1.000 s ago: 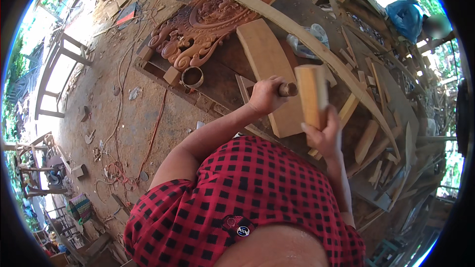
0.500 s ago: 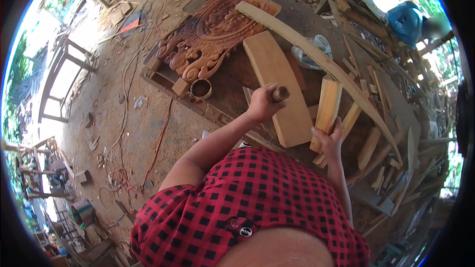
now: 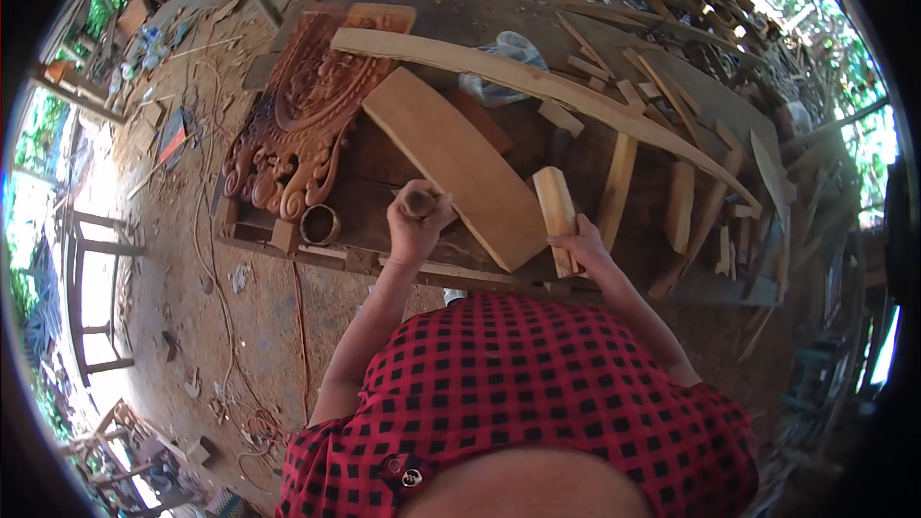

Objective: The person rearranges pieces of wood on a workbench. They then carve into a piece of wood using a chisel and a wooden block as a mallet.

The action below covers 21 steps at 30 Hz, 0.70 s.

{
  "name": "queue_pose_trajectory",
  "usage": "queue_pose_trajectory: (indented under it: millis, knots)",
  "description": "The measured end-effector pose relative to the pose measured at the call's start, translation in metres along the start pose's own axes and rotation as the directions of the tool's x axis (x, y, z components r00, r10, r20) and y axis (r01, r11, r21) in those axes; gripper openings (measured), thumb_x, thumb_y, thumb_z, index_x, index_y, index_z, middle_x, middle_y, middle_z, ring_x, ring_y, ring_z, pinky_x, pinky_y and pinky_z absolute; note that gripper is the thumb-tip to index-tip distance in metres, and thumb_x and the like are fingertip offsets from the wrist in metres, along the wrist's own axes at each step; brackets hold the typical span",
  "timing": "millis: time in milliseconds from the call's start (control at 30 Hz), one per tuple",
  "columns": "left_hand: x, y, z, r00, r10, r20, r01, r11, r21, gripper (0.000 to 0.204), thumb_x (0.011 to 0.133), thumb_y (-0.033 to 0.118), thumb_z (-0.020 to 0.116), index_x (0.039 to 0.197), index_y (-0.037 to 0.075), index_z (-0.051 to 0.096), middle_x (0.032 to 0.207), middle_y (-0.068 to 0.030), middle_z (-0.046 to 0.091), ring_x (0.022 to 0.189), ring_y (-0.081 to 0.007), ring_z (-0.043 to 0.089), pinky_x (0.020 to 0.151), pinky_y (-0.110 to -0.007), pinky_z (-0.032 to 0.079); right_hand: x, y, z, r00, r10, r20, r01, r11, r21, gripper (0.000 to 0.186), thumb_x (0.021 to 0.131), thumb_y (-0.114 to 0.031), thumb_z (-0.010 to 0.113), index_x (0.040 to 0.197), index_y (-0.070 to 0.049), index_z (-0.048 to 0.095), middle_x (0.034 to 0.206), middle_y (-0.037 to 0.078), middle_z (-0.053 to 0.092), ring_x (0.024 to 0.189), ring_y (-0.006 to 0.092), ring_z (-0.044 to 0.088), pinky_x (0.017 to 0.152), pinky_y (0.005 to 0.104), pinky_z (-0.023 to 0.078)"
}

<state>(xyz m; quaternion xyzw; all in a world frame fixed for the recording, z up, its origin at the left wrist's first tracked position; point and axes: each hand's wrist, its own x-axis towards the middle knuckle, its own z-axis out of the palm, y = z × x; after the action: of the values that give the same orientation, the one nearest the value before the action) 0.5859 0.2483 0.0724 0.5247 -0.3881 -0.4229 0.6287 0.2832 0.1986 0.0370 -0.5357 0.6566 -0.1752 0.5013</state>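
Left hand [image 3: 414,230] fisted around a wooden tool handle [image 3: 420,201] just left of the wide plank [image 3: 456,163], right hand [image 3: 580,247] gripping a short wood block [image 3: 556,216] at the plank's right edge, carved panel [image 3: 307,105] farther left

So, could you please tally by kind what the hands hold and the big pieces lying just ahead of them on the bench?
Wooden block, in the right hand: 1
Wooden tool handle, in the left hand: 1
Broad flat board: 1
Carved wooden panel: 1
Long curved strip: 1
Metal ring: 1
Total: 6
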Motion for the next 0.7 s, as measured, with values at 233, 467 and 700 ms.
queue_pose_trajectory:
  millis: [233,467,700]
  knots:
    - [-0.005,-0.005,0.014,0.997,0.075,-0.033,-0.070,0.989,0.132,0.011,0.084,0.000,0.068,0.090,0.003,0.060,0.081,-0.0002,0.062,0.075,-0.0060,0.059,0.068,-0.022,0.049,0.003,0.010,-0.016,0.996,-0.069,0.051,0.073,0.993,-0.093,0.055,0.071,-0.023,0.079,0.111,0.004,0.052,0.103,0.016,0.062,0.097,0.0233,0.060,0.085,0.0350,0.046]
    - [-0.013,0.002,0.023,0.984,0.101,-0.150,-0.069,0.977,0.202,0.011,0.083,0.002,0.068,0.091,0.003,0.061,0.077,0.0008,0.060,0.067,-0.0059,0.057,0.061,-0.021,0.046,0.018,0.006,-0.053,0.988,0.107,0.112,-0.142,0.914,0.379,0.055,0.071,-0.022,0.080,0.111,0.005,0.051,0.102,0.016,0.062,0.091,0.0252,0.064,0.074,0.0364,0.052]
    - [-0.009,-0.011,0.019,0.976,0.156,-0.153,-0.106,0.950,0.294,0.012,0.083,0.001,0.066,0.093,0.004,0.061,0.084,-0.0008,0.061,0.073,-0.0063,0.056,0.066,-0.023,0.048,0.094,0.047,-0.084,0.992,0.122,0.017,-0.111,0.821,0.559,0.044,0.075,-0.013,0.076,0.109,0.003,0.054,0.096,0.013,0.062,0.081,0.0225,0.066,0.067,0.0344,0.054]
